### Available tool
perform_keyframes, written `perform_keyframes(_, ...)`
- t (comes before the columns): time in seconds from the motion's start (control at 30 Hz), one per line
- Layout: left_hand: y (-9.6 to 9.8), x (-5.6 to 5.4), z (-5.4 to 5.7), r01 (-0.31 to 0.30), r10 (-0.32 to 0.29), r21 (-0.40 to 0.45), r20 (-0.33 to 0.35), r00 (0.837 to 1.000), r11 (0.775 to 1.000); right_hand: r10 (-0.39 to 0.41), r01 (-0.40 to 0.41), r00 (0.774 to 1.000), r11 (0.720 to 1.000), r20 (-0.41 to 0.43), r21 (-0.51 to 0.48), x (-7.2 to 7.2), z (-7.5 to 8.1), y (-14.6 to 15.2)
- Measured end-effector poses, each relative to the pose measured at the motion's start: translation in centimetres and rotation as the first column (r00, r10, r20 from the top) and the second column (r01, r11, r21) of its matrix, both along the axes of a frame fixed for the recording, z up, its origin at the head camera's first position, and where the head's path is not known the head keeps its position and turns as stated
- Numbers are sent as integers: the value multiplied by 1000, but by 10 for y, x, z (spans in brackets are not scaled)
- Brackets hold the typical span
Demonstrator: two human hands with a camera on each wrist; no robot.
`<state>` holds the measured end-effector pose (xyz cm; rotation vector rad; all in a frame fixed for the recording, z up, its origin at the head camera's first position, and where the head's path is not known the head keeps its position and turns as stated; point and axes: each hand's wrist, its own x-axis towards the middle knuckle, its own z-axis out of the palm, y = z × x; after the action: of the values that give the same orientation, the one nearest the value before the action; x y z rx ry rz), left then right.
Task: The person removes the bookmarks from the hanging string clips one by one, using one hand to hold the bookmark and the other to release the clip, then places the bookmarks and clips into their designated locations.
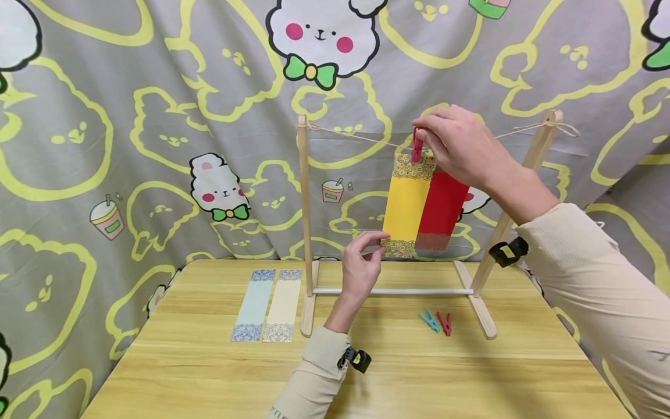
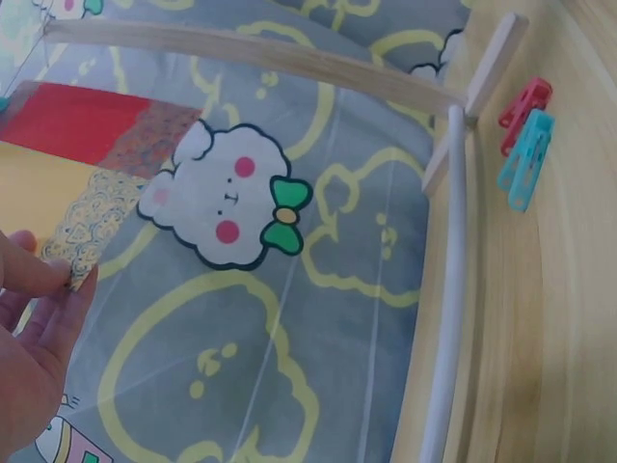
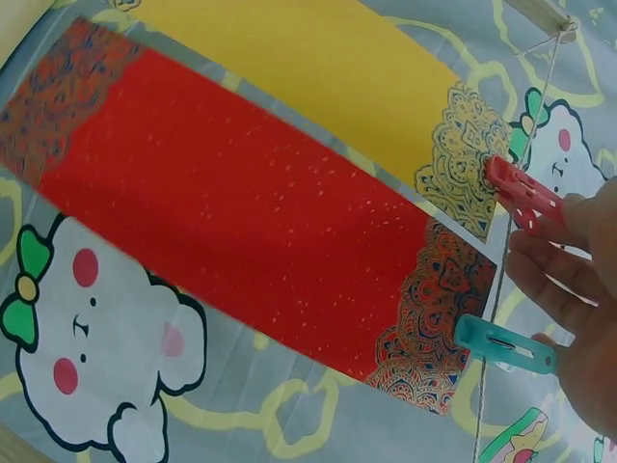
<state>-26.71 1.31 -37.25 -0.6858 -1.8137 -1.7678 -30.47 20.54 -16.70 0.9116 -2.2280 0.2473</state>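
My right hand [image 1: 460, 142] pinches a red clothespin [image 1: 417, 146] at the string [image 1: 356, 135]. The pin's tip overlaps the patterned top edge of a yellow paper strip [image 1: 408, 203], which hangs down from there. Low on that strip, the thumb and fingers of my left hand [image 1: 361, 265] pinch its patterned bottom corner, as the left wrist view shows. Just to the right hangs a red paper strip [image 1: 444, 201], fixed to the string by a teal clothespin [image 3: 506, 344]; my right hand hides that pin in the head view.
The string spans a wooden stand with a left post [image 1: 305, 203], a right post [image 1: 541, 139] and a white bottom rod [image 1: 392, 291]. A light blue strip [image 1: 253, 302] and a cream strip [image 1: 282, 302] lie left. A teal clothespin [image 1: 429, 320] and another red clothespin [image 1: 445, 323] lie in front.
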Motion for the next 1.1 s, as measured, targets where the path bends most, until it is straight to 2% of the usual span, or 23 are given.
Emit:
perform_keyframes(0.23,-1,0,1,-8,7,-5,-16,1000,1000,-37,38,997,999,71,-18,2,4,-1)
perform_keyframes(0.53,-2,-1,0,-8,8,1,-8,1000,1000,-25,25,994,1000,107,0,5,11,-2)
perform_keyframes(0.8,-2,0,0,-20,20,-14,-29,999,1000,-86,100,978,993,190,-62,13,16,-4)
perform_keyframes(1.1,-3,1,-1,-24,24,-12,-19,1000,1000,-84,109,974,988,209,-113,13,18,-3)
